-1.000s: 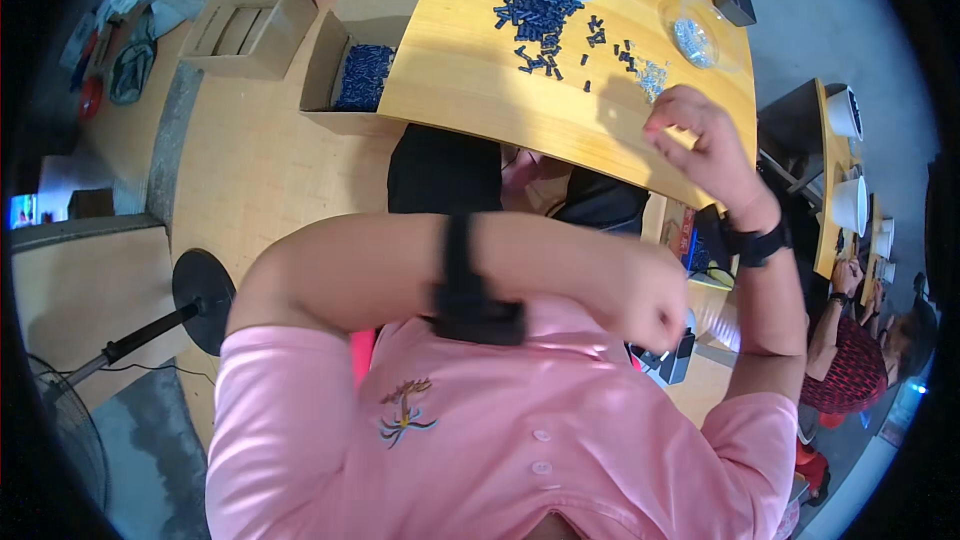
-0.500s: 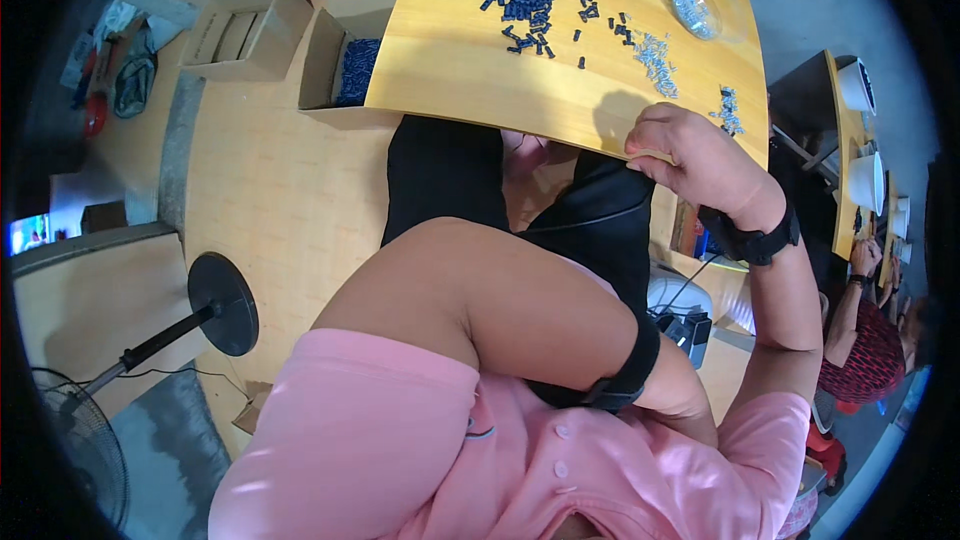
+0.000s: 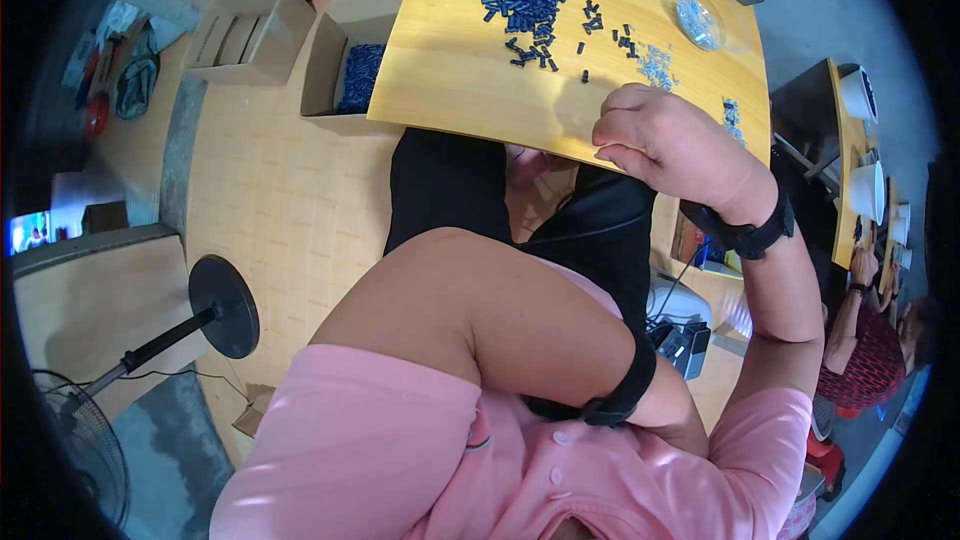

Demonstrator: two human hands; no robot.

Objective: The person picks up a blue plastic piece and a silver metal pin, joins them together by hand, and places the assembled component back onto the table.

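Your right hand (image 3: 668, 145) rests at the near edge of the yellow wooden counter (image 3: 470, 90), fingers curled shut, perhaps pinching a small part, though the view hides what. The pile of small dark-blue plastic pieces (image 3: 528, 8) lies toward the counter's far side, within reach, with silvery metal bits (image 3: 656, 62) scattered nearer your hand. Your left hand is tucked against your pink shirt (image 3: 420, 470), away from the counter; its fingers cannot be made out.
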